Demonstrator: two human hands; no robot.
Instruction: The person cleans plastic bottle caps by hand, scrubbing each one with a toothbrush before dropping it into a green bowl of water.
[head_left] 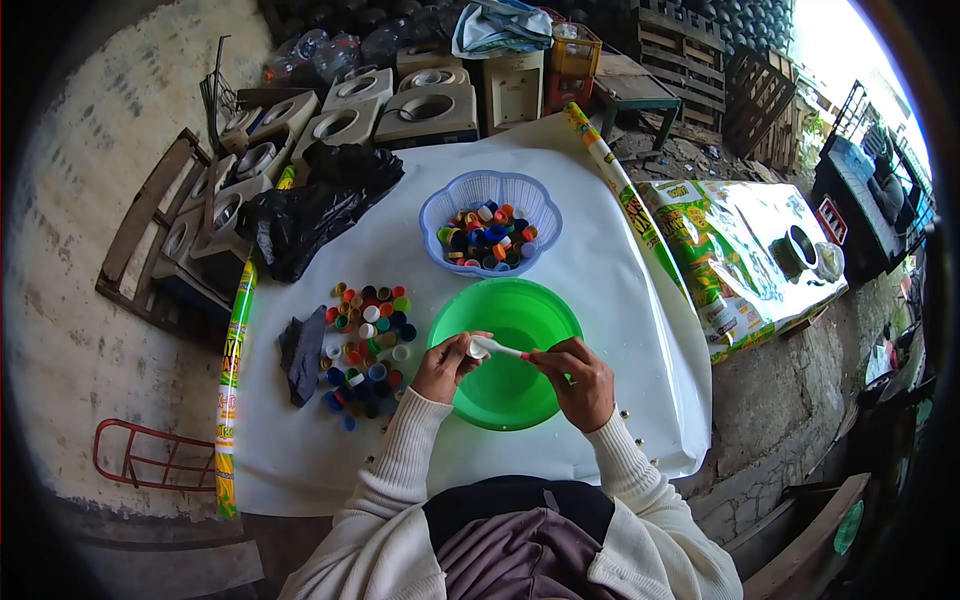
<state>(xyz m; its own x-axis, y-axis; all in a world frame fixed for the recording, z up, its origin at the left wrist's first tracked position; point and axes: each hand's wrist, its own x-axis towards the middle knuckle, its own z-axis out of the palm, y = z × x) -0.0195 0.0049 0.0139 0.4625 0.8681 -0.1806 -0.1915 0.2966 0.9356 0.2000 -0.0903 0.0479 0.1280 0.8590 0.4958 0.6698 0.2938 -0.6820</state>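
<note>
My left hand [447, 368] pinches a white bottle cap [478, 350] over the left part of a green basin [548, 300]. A toothbrush [507, 349], white with a reddish part near the grip, is in the closed fingers of my right hand [577, 380], its head right at the cap. Beyond the basin stands a bluish plastic basket [438, 200] holding many coloured bottle caps [490, 236]. More loose caps [362, 351] lie spread on the white sheet left of the basin, beside a dark grey cloth [301, 357].
A crumpled black plastic bag [325, 205] lies at the table's back left. The white sheet [620, 440] covers the table, with printed rolled edges at both sides. Old appliance casings [430, 110] stand behind. To the right is a low surface with printed wrapping [730, 250].
</note>
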